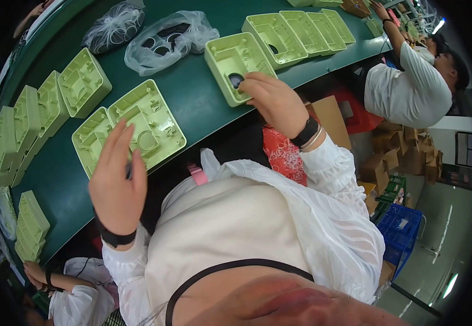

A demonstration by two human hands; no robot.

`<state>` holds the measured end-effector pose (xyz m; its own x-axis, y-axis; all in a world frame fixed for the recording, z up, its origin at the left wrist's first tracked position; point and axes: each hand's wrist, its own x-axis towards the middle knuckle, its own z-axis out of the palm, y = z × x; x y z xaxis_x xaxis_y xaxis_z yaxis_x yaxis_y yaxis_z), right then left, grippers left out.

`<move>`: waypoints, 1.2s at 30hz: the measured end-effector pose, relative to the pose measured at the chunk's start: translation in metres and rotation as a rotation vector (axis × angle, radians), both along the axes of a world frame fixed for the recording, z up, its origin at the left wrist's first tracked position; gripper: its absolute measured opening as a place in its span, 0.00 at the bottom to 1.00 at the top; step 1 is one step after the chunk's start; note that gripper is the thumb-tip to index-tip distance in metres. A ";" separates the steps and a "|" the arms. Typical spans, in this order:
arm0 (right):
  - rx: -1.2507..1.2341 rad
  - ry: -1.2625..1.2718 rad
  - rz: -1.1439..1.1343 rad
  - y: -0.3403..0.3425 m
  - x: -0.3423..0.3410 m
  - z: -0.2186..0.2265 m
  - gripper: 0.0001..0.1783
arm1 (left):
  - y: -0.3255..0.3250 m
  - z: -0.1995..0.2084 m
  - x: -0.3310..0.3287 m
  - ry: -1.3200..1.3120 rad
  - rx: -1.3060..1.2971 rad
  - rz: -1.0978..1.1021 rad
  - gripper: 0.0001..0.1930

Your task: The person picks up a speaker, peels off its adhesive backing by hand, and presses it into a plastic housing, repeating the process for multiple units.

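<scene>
My left hand [117,187] hovers over the near edge of an open pale green plastic housing [162,117], fingers long and slightly blurred. Between its thumb and fingers shows a small dark part [129,170], mostly hidden. The housing has a round perforated grille and moulded posts. My right hand [276,103] reaches to the near end of another green housing [219,53]. Its bent fingertips are on a black round part [236,81] lying inside, partly covered by the fingers.
More green housings stand in rows at left [48,103] and far right [295,32] on the green table [198,114]. Behind lie a clear bag of black rings [170,43] and a bag of wires [113,27]. Co-workers sit at right [409,87] and lower left [81,296].
</scene>
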<state>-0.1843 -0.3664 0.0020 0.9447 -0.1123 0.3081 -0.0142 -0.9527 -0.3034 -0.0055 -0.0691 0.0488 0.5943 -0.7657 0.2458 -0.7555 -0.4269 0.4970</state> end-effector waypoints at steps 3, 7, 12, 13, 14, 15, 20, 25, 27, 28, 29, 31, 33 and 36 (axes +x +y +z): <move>0.034 0.019 -0.050 -0.018 -0.006 0.000 0.22 | 0.027 -0.007 0.012 -0.056 -0.032 0.077 0.20; 0.026 0.023 -0.058 -0.032 -0.010 -0.004 0.22 | 0.060 -0.020 0.028 -0.137 -0.039 0.190 0.19; -0.048 0.007 -0.130 -0.077 -0.029 -0.011 0.22 | 0.093 -0.044 0.036 0.099 0.000 0.347 0.20; -0.066 0.009 -0.162 -0.091 -0.034 -0.014 0.22 | 0.096 -0.047 0.037 0.174 0.001 0.365 0.20; -0.084 0.011 -0.194 -0.105 -0.039 -0.016 0.22 | 0.098 -0.047 0.038 0.173 0.001 0.367 0.20; -0.079 0.009 -0.188 -0.121 -0.043 -0.020 0.22 | 0.099 -0.047 0.039 0.221 -0.010 0.379 0.21; -0.069 0.016 -0.250 -0.199 -0.071 -0.029 0.24 | 0.107 -0.072 0.048 0.318 -0.090 0.381 0.20; -0.035 0.049 -0.438 -0.250 -0.092 -0.025 0.24 | 0.104 -0.072 0.054 0.329 -0.105 0.322 0.19; -0.188 -0.002 -0.450 -0.241 -0.081 -0.029 0.23 | 0.105 -0.068 0.052 0.417 -0.125 0.335 0.19; -0.351 -0.055 -0.476 -0.233 -0.075 -0.028 0.23 | 0.107 -0.067 0.051 0.508 -0.153 0.331 0.19; -0.517 -0.110 -0.502 -0.223 -0.071 -0.025 0.22 | 0.108 -0.067 0.051 0.600 -0.185 0.323 0.19; -0.485 -0.217 -0.525 -0.159 -0.042 -0.018 0.20 | 0.111 -0.071 0.053 0.605 -0.201 0.297 0.19; -0.317 -0.385 -0.505 -0.076 -0.007 -0.015 0.17 | 0.116 -0.074 0.054 0.624 -0.228 0.220 0.19; 0.023 -0.458 -0.301 0.033 0.048 -0.021 0.14 | 0.125 -0.074 0.053 0.603 -0.301 0.127 0.18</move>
